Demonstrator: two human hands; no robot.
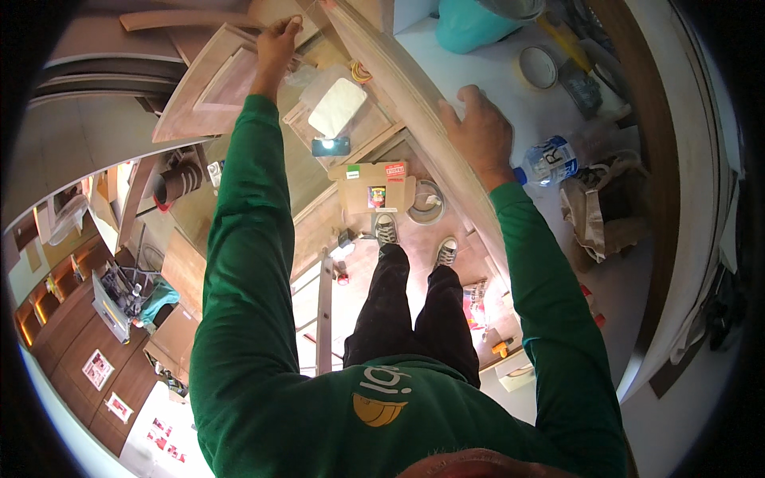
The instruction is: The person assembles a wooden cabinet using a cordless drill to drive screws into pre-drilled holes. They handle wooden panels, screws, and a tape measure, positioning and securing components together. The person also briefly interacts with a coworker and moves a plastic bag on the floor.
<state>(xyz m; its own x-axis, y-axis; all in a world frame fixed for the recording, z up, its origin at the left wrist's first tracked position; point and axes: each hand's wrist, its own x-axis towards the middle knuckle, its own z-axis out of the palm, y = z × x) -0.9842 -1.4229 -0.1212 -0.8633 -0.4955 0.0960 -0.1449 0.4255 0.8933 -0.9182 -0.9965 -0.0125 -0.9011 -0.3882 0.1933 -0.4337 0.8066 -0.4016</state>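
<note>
My left hand (277, 52) is raised at the top, its fingers closed in a pinch. What they hold, if anything, is too small to make out. Just beside it stands a pale wooden cabinet door (205, 89) with a raised panel. On the right, my right hand (480, 135) rests by the long wooden edge (414, 92) of a white surface (486, 76), thumb and fingers apart and nothing visible in them. Next to that hand lies a clear plastic bottle (551, 162) with a blue label and blue cap.
The white surface also carries a turquoise bucket (478, 24), a tape roll (539, 67) and a brown paper bag (594, 209). Below are a cardboard box (355, 195), a lit phone-like device (331, 146), a round tin (428, 201) and a ladder (324, 315) beside my legs.
</note>
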